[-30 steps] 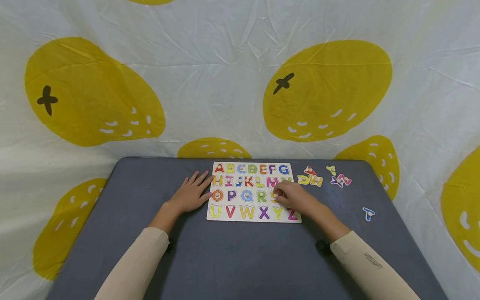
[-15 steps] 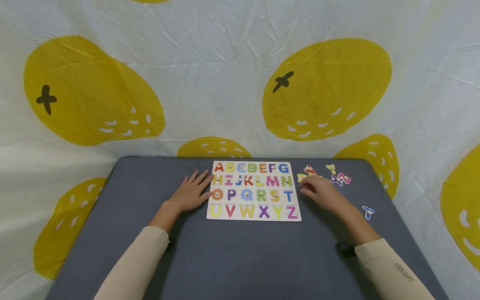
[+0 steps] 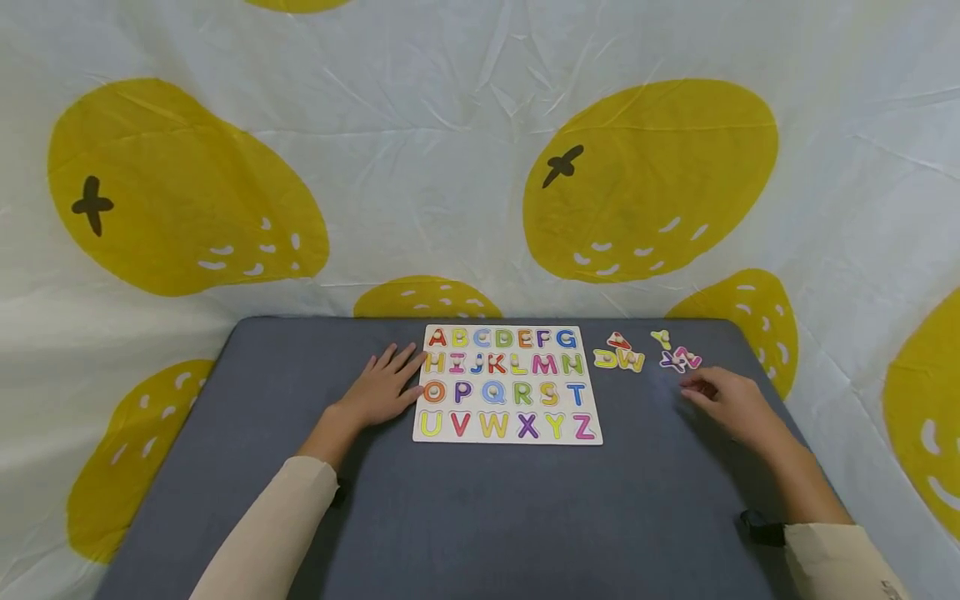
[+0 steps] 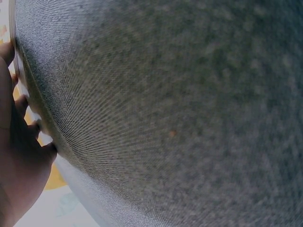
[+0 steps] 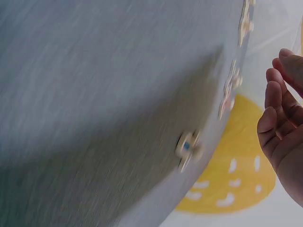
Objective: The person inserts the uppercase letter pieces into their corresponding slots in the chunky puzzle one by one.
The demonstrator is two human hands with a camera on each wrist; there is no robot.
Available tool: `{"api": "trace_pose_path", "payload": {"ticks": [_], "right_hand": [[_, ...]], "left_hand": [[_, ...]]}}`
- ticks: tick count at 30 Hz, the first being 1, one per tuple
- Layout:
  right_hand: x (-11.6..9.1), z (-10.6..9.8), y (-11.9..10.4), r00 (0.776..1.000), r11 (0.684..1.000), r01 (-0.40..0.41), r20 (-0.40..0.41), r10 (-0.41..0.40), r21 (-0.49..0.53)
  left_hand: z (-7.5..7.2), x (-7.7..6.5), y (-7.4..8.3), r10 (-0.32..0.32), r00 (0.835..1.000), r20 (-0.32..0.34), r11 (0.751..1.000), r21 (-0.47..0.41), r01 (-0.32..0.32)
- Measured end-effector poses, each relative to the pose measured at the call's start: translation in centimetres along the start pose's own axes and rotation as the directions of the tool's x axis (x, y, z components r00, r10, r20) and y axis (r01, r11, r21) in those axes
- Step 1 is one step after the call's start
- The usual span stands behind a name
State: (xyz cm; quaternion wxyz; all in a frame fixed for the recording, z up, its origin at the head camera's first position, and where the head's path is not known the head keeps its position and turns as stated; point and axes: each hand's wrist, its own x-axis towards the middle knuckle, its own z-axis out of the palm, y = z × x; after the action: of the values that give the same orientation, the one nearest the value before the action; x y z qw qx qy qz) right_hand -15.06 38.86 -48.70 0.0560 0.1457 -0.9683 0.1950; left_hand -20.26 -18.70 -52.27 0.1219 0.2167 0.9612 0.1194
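A white alphabet puzzle board (image 3: 445, 377) lies on the dark grey table; several knobbed letters, A through S, sit in its upper rows. My left hand (image 3: 378, 390) rests flat with spread fingers, the thumb and fingertips at the board's left edge. To the right of the board my right hand (image 3: 726, 403) hovers over the table, fingers loosely curled with nothing between them. A knobbed letter piece with some blue (image 5: 186, 145) lies on the table below that hand in the right wrist view; in the head view the hand hides it.
A yellow W piece (image 3: 632, 361), a yellow U-shaped piece (image 3: 606, 359) and a red V piece (image 3: 618, 340) lie right of the board. Farther right are a yellow Y (image 3: 661, 338), a purple X (image 3: 672, 361) and a pink piece (image 3: 688, 357). A patterned cloth (image 3: 442, 192) hangs behind the table.
My right hand has left the S on the board and moved right, past the loose letters, until it covers the blue T piece. My left hand has stayed still.
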Motion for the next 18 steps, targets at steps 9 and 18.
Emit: {"api": "trace_pose_path", "payload": {"ticks": [9, 18], "right_hand": [[-2.6, -1.3, 3.3, 0.992, 0.997, -0.08, 0.096, 0.082, -0.023], [-4.2, -1.6, 5.0, 0.963, 0.984, -0.172, 0.201, 0.179, -0.049]], "left_hand": [[0.1, 0.1, 0.0, -0.005, 1.0, -0.001, 1.0, 0.004, 0.005], [0.4, 0.3, -0.2, -0.017, 1.0, 0.013, 1.0, 0.007, 0.017]]}}
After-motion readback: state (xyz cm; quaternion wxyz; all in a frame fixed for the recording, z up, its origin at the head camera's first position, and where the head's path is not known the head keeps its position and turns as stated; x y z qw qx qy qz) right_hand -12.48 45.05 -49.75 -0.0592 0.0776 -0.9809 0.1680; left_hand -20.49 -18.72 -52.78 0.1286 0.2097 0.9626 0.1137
